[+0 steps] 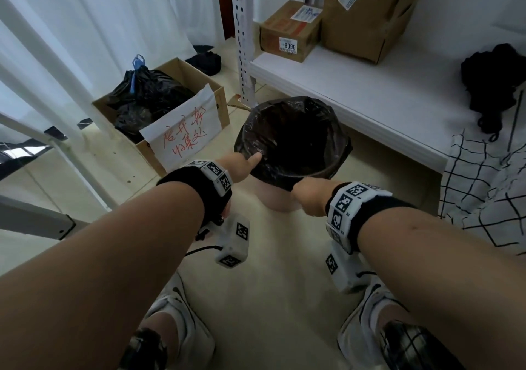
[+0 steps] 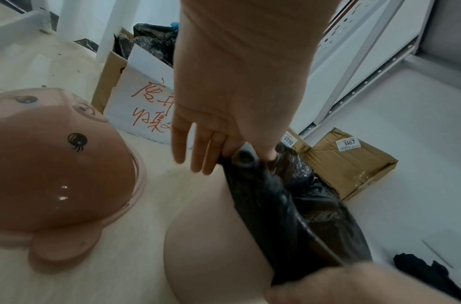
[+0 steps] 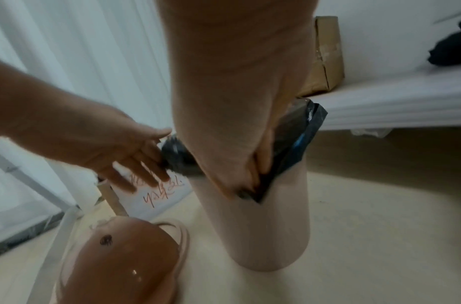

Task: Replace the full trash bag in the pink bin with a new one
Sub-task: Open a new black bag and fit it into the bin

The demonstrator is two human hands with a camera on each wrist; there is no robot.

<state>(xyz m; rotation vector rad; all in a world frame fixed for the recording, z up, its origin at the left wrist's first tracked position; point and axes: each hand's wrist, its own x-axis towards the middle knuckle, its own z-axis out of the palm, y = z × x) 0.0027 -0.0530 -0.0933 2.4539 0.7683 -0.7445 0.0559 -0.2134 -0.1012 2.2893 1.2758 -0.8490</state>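
storeroom | metal shelving (image 1: 341,85) w/ numbered parcels (image 1: 287,35) | waste carton (image 1: 159,107)

Right hand (image 3: 240,156) pinches black bag (image 3: 297,144) edge at pink bin (image 3: 263,236) rim; left hand (image 3: 115,150) alongside

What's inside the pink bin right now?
A black trash bag lines the pink bin, folded over its rim. The bag's bottom is too dark to tell if anything lies there.

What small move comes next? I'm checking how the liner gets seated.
Probably pull the black bag hem further down the pink bin wall: the left hand and right hand each pinch its folded-over edge at the rim, and the domed lid lies on the floor.
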